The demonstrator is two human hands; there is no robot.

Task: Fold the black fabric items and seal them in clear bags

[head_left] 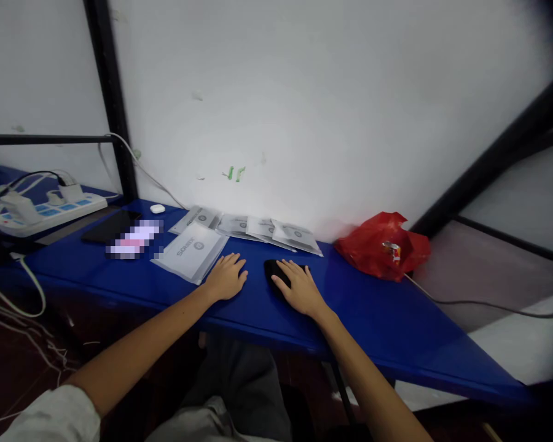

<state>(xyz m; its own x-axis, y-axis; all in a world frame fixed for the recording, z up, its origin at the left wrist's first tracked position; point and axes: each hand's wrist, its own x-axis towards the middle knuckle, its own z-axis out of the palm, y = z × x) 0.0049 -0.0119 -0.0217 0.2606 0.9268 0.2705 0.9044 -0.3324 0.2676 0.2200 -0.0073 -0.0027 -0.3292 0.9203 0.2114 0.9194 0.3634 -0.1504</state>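
My left hand [225,278] lies palm down on the blue table [253,310], fingers stretched out. Its fingertips are by the lower right edge of a frosted zip bag [191,250] with grey lettering. Palm down, my right hand [299,287] rests with fingers extended over a small black item [273,270]. The hand covers much of that item, and its kind is not clear. Behind both hands, several flat frosted bags overlap along the wall, among them a bag [297,234] at the right end of the row.
A crumpled red plastic bag [382,247] sits at the right by the wall. To the left are a white earbud case [157,209], a dark flat device [108,227], a blurred-out phone-like shape [136,239] and a white power strip [50,213] with cables. Black metal posts [113,98] frame the table.
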